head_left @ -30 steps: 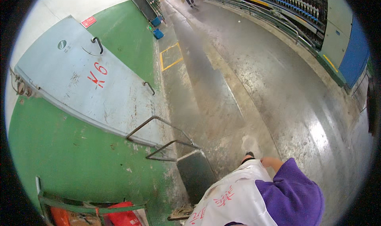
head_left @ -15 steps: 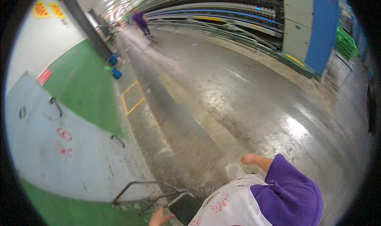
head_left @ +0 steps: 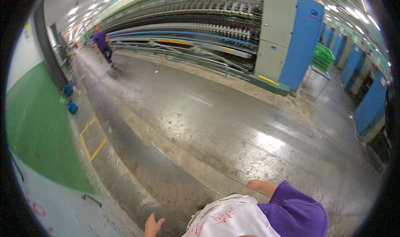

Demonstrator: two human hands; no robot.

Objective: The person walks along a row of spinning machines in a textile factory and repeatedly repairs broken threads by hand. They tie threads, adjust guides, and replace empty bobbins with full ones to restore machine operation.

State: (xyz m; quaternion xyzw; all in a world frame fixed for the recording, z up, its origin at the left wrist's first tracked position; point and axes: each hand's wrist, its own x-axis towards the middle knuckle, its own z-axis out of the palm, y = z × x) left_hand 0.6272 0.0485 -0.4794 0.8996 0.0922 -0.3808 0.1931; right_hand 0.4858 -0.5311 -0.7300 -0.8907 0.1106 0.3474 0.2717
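A wide, curved view looks down a long factory aisle from the wearer's head. At the bottom edge sits the person's own torso in a white apron [head_left: 231,218] with red markings, over a purple sleeve [head_left: 293,214] on the right arm.

The left hand [head_left: 153,226] shows at the lower edge, just left of the apron. Its fingers are spread and loose, and it grasps nothing; it hangs over the dark strip of floor. The right hand [head_left: 255,184] pokes out beyond the purple sleeve, just above the apron. It looks relaxed and empty, though it is small and partly hidden, so the fingers cannot be told exactly. Neither hand touches any object; the nearest thing to both is the apron between them.

The grey concrete floor [head_left: 233,129] is glossy and reflects the ceiling lights. On the left, a green painted area [head_left: 37,145] borders it, with a yellow outlined square [head_left: 93,138] marked on the floor beside it. Two small blue containers [head_left: 71,99] stand near the green edge, further up the aisle. A pale grey panel [head_left: 54,208] with a dark handle fills the lower left corner.

Along the far side runs a long spinning machine [head_left: 187,33] with rows of bobbins, ending in a tall grey and blue cabinet [head_left: 291,37]. A green crate [head_left: 323,56] stands just right of it, with more blue cabinets behind. Well away up the aisle, another person in purple [head_left: 102,45] is walking.
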